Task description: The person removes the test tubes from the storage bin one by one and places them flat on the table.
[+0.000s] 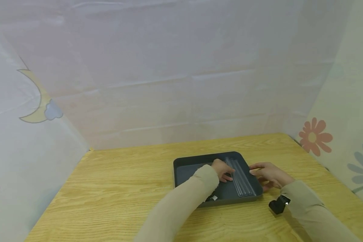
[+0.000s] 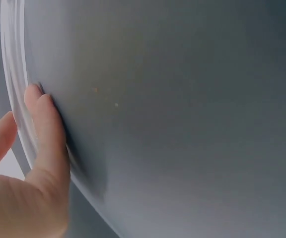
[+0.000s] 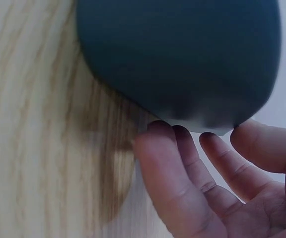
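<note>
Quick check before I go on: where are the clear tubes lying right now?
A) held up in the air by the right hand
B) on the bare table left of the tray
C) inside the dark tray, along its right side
C: the clear tubes lie side by side inside the dark tray, along its right side, with the left hand next to them.

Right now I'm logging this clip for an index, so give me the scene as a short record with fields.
Setting: wooden table with pale fabric walls around it
Main object: dark grey tray on the table
In the tray: clear rods or tubes lying side by side along its right side
Left hand: left hand is inside the tray, fingers touching the clear rods
Right hand: right hand is at the tray's right rim, fingers against its outer edge
Also visible: small black device under the right wrist
</note>
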The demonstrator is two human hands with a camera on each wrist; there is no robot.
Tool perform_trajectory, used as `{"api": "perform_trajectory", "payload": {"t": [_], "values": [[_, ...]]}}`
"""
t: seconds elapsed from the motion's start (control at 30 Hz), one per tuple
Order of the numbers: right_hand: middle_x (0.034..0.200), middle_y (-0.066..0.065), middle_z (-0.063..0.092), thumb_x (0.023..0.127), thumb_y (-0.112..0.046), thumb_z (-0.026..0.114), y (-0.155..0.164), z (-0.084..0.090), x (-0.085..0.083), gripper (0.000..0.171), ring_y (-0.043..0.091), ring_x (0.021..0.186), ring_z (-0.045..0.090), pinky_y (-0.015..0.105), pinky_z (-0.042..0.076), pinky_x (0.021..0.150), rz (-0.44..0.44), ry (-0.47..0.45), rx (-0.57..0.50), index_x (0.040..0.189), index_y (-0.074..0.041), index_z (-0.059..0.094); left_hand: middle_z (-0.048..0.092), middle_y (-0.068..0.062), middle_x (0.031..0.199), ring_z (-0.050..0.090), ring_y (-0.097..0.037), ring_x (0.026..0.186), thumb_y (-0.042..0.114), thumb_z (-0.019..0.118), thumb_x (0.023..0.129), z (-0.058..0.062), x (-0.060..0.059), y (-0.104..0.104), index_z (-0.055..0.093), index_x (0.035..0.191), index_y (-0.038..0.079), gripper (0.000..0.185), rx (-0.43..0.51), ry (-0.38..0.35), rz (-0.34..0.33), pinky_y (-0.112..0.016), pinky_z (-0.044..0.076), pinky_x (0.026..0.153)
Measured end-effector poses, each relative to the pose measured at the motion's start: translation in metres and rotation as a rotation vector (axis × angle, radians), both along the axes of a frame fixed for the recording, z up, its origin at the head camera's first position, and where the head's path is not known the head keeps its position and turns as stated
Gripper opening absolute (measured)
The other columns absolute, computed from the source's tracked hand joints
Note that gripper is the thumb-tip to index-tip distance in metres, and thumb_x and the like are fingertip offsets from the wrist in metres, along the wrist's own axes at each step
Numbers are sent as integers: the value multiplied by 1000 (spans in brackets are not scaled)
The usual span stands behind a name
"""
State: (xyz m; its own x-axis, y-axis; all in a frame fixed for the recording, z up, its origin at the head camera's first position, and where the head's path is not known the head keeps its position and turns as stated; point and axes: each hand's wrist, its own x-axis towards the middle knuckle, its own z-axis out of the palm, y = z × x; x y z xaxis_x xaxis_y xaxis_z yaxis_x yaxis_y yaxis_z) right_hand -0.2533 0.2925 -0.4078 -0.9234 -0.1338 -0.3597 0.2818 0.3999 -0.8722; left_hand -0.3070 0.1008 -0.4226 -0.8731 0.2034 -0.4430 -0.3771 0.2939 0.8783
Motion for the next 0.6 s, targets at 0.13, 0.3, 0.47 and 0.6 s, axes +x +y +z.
{"api": "perform_trajectory", "payload": {"t": [0.13, 0.3, 0.47, 0.6], "values": [[93, 8, 69, 101, -13, 52, 1, 0, 0, 48, 24, 82, 68, 41, 57, 61, 3, 5, 10, 137, 15, 36, 69, -16, 102, 70, -35, 92, 0, 71, 88, 7, 2, -6, 56, 131, -2, 46, 61, -38, -25, -41, 58, 78], [94, 9, 69, 101, -13, 52, 1, -1, -1, 48, 24, 81, 68, 40, 57, 60, -2, 12, 21, 138, 15, 37, 67, -17, 106, 68, -36, 98, -1, 68, 90, 13, 1, -14, 45, 144, 2, 59, 134, -89, -34, -39, 57, 82], [96, 9, 69, 102, -14, 51, 3, -3, -2, 49, 22, 80, 67, 39, 55, 60, 7, 14, 43, 139, 14, 36, 66, -17, 107, 68, -36, 98, 1, 66, 91, 20, 0, -21, 43, 145, 2, 59, 167, -95, -35, -38, 57, 81], [100, 10, 66, 102, -15, 52, 3, -4, -4, 49, 22, 79, 65, 38, 54, 59, 3, 11, 59, 140, 12, 37, 64, -16, 107, 66, -36, 102, 0, 65, 92, 28, 1, -30, 44, 144, 0, 56, 196, -89, -67, -39, 56, 84]]}}
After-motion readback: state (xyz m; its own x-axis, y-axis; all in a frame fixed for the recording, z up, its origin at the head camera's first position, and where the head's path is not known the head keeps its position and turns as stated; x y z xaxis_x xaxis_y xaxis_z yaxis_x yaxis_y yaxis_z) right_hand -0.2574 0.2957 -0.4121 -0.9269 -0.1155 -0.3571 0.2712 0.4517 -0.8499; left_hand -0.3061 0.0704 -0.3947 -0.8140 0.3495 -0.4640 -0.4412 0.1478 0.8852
